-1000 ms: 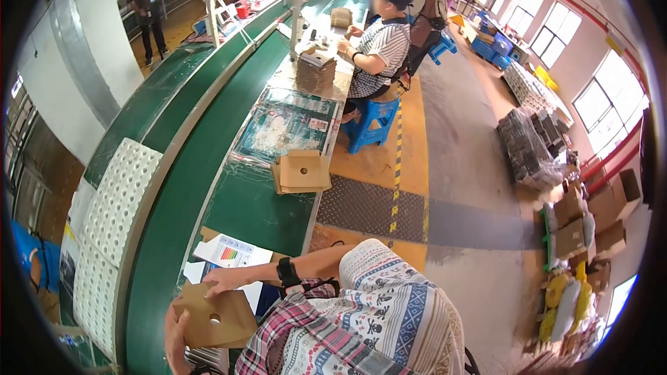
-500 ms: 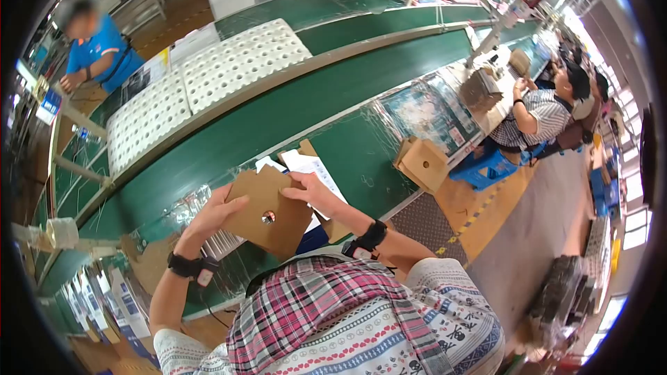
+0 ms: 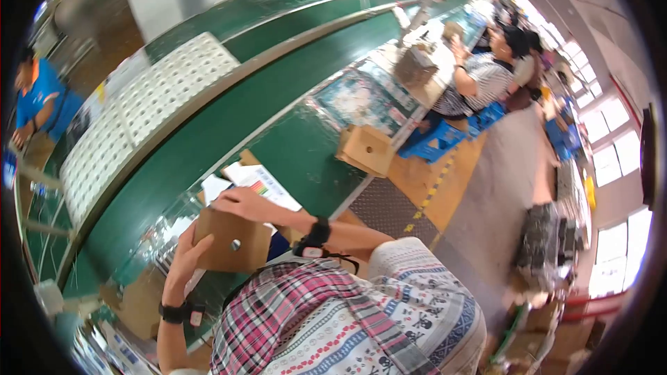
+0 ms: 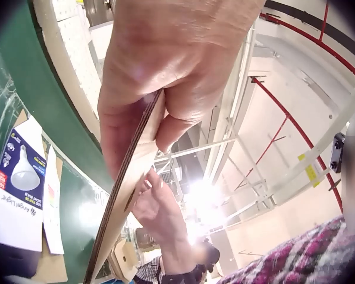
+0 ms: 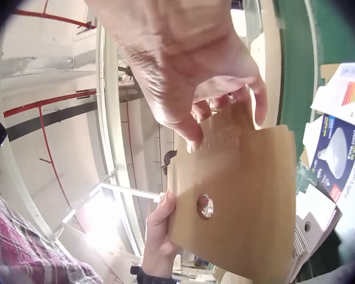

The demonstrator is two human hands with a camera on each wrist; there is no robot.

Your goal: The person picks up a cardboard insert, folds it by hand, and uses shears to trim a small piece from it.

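A brown cardboard insert with a round hole stands tilted between both hands in front of the chest. My left hand grips its left edge, thumb on the near face; the left wrist view shows the corrugated edge of the insert clasped between thumb and fingers. At the upper edge is my right hand. In the right wrist view its thumb and fingers pinch a narrow flap at the top of the insert. Beneath lies a printed light bulb box, flat on the bench.
More cardboard inserts are stacked farther along the green bench. White perforated trays lie across the belt. A striped-shirt worker sits at the far right, and another in blue is at the left. A lower-left pile holds more boxes.
The head view swung left, then a little back right. Both hands keep hold of the insert; the right hand has shifted left along its upper edge, and its thumb has left the near face's corner.
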